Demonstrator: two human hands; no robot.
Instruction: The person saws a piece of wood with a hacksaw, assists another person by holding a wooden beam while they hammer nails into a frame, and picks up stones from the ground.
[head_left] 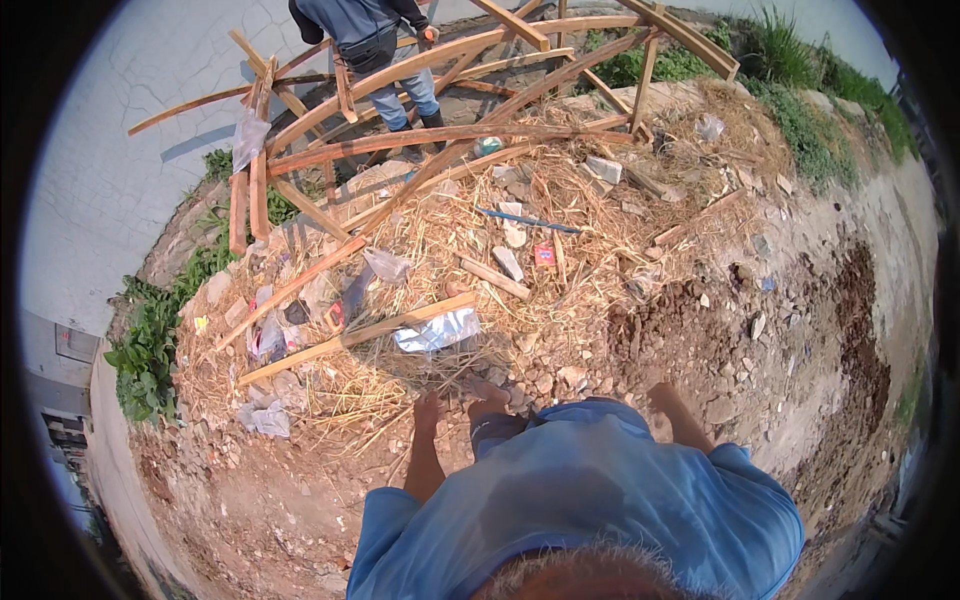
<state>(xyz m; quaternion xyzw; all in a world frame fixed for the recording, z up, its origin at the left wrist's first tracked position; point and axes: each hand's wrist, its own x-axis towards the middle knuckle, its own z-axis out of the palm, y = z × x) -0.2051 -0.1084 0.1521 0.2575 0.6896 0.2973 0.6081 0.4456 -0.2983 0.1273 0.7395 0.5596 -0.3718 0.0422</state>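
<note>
Straw-strewn rubble (pixel 590 325) spreads beneath a wooden frame (pixel 560 132) at twelve o'clock, partly blocking another person (pixel 352 20) at eleven. One loose plank (pixel 360 337) and crumpled foil (pixel 440 330) lie at eight, near the left hand (pixel 428 408) at seven; the right hand (pixel 663 397) is at four. I cannot tell either hand's opening or hold. The red packet's (pixel 544 255) print, at two, is illegible.

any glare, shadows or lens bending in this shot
Head view: silver foil glints in sunlight; head view: shadow darkens straw below it; head view: wooden beams look bowed, likely fisheye bending; head view: left hand and right hand too small for finger detail.
</note>
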